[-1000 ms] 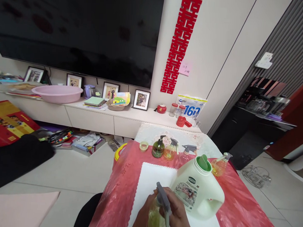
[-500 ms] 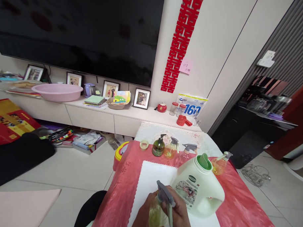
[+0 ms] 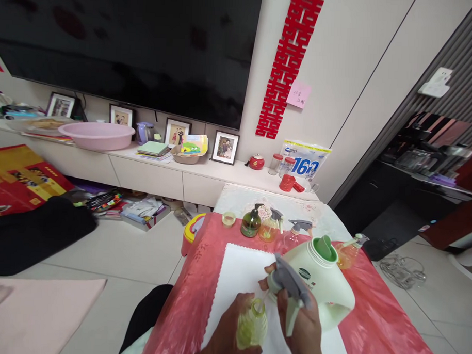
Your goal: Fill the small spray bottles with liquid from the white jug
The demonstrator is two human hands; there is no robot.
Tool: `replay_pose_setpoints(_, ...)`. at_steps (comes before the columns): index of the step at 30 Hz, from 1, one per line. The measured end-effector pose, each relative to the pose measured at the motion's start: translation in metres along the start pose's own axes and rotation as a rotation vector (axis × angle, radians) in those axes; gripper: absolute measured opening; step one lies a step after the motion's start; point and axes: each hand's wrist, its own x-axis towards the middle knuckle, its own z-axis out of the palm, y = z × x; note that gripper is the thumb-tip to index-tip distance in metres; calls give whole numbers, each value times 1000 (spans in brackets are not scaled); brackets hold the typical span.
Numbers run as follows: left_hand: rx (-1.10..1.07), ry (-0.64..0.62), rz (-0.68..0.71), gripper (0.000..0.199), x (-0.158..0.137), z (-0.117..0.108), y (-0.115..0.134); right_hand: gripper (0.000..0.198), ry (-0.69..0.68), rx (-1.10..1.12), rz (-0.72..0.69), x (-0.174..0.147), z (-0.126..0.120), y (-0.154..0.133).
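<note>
My left hand (image 3: 230, 331) is wrapped round a yellow-green ribbed bottle (image 3: 252, 327), whose neck is uncovered. Just right of it, my right hand (image 3: 301, 316) grips a grey spray head (image 3: 290, 279), lifted up and apart from the bottle's neck. Behind my right hand stands a large pale green jug (image 3: 335, 289) with a green spout in its mouth. A white scalloped sheet (image 3: 228, 280) lies under the hands.
A dark green pump bottle (image 3: 251, 222), an orange spray bottle (image 3: 268, 231), a pink spray bottle (image 3: 288, 241) and an orange pump bottle (image 3: 347, 254) line the table's far side. A small round cap (image 3: 229, 219) sits left of them. Red plastic (image 3: 379, 301) covers the table.
The spray head has come off the bottle and moved up and right in my right hand. My left hand keeps hold of the bottle. The view has shifted slightly.
</note>
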Motion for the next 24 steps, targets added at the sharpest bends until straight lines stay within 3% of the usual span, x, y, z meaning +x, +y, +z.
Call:
replay_pose_setpoints(5, 78, -2, 80, 97, -6, 3, -2, 35, 136, -27, -168, 16, 8, -48)
replay_pose_setpoints(8, 139, -21, 113, 100, -4, 3, 1, 41, 139, -145, -139, 32, 10, -54)
replay_pose_setpoints(12, 227, -76, 167, 100, -2, 3, 6, 65, 17, -428, 139, 60, 9, -21)
replay_pose_setpoints(14, 273, -105, 197, 100, -2, 3, 8, 67, -22, -480, 250, 71, 8, 5)
replay_pose_setpoints(20, 310, -142, 222, 98, -2, 5, 11, 27, -111, -706, 535, 79, 0, 74)
replay_pose_setpoints(24, 308, -153, 191, 96, 1, 5, 13, 25, -132, -811, 614, 74, -7, 97)
